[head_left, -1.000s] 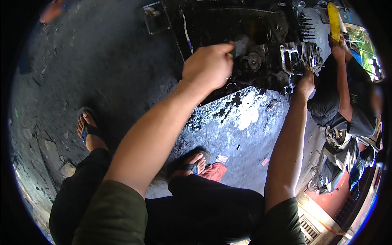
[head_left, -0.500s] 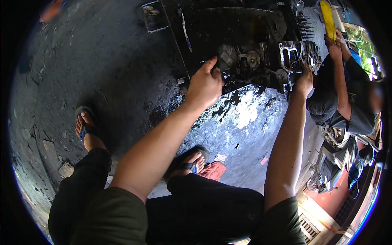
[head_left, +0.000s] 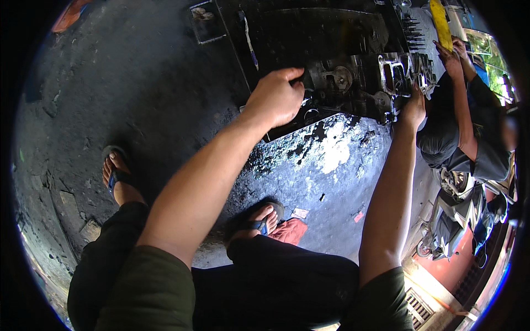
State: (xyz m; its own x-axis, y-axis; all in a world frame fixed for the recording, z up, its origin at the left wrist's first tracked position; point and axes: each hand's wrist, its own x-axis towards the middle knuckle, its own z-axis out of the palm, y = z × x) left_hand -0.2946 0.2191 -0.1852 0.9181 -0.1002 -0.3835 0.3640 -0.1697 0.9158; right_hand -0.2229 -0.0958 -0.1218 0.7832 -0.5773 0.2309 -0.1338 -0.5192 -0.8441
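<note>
The person stood over a dark, oily floor (head_left: 138, 99) in sandals, one foot (head_left: 117, 179) out to the side and one foot (head_left: 259, 220) near a red rag (head_left: 290, 230), maybe to stay steady. The left hand (head_left: 276, 99) was curled shut on a small dark part at the near edge of the metal engine part (head_left: 353, 88); what it was could not be made out. The right hand (head_left: 413, 107) pressed on the engine part's other end, likely to hold it in place; its fingers were hidden. The engine part lay on a black tray (head_left: 309, 38) on the floor. Farther off, another person (head_left: 469, 138) crouched close, holding a yellow thing (head_left: 440, 25), with a motorbike (head_left: 458, 215) nearby crowding that side.
</note>
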